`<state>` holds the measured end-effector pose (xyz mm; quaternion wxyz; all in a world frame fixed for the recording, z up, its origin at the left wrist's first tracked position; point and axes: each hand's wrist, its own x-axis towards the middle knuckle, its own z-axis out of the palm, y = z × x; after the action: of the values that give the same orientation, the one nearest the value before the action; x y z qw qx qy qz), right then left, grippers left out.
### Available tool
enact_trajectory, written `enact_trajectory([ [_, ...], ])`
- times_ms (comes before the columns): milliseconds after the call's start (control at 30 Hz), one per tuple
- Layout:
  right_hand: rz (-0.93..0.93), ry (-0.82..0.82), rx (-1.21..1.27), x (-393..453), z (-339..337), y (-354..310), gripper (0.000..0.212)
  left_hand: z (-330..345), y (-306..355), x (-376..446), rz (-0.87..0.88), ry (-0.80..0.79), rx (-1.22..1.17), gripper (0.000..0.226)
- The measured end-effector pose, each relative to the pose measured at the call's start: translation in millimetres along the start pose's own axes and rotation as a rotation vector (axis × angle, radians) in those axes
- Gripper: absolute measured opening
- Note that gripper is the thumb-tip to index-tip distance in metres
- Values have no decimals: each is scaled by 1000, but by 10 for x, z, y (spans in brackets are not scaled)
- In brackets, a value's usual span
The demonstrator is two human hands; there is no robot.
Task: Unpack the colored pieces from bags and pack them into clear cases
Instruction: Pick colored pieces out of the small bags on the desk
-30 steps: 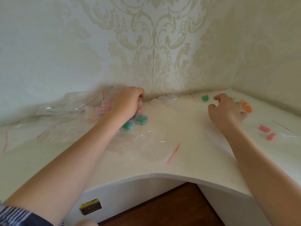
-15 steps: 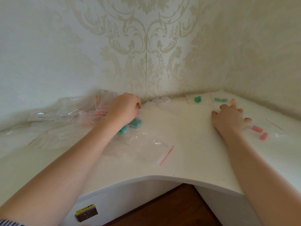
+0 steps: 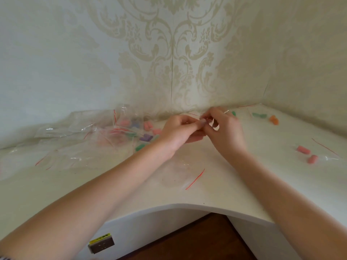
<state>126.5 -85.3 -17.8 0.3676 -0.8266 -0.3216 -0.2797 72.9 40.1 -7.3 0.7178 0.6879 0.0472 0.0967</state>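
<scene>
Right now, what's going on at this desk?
A person has both hands together near the back of the white desk, the left hand and right hand pinching something small and clear between their fingertips; what it is cannot be told. Clear bags with coloured pieces lie to the left. Two pink pieces and an orange piece lie loose on the right.

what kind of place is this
Probably a room in a home, not a workshop: damask-patterned wallpaper meets in a corner above a curved white built-in desk, with wood flooring below.
</scene>
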Motion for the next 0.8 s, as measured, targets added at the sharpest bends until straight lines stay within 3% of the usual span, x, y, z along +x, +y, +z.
enact_trajectory([
  [133,-99,12,-15,7,31,62,8,-73,-29,70,-70,124,-208,17],
  [333,-100,-32,40,1,77,54,14,-40,-63,49,-58,189,-121,23],
  [500,46,-46,153,-11,65,12,8,-33,-101,41,-25,190,-51,23],
  [600,170,-61,258,-7,42,-31,20,-26,-113,30,23,175,-23,23],
  [800,283,-208,399,-8,26,-54,23,-20,-142,51,156,174,105,19],
])
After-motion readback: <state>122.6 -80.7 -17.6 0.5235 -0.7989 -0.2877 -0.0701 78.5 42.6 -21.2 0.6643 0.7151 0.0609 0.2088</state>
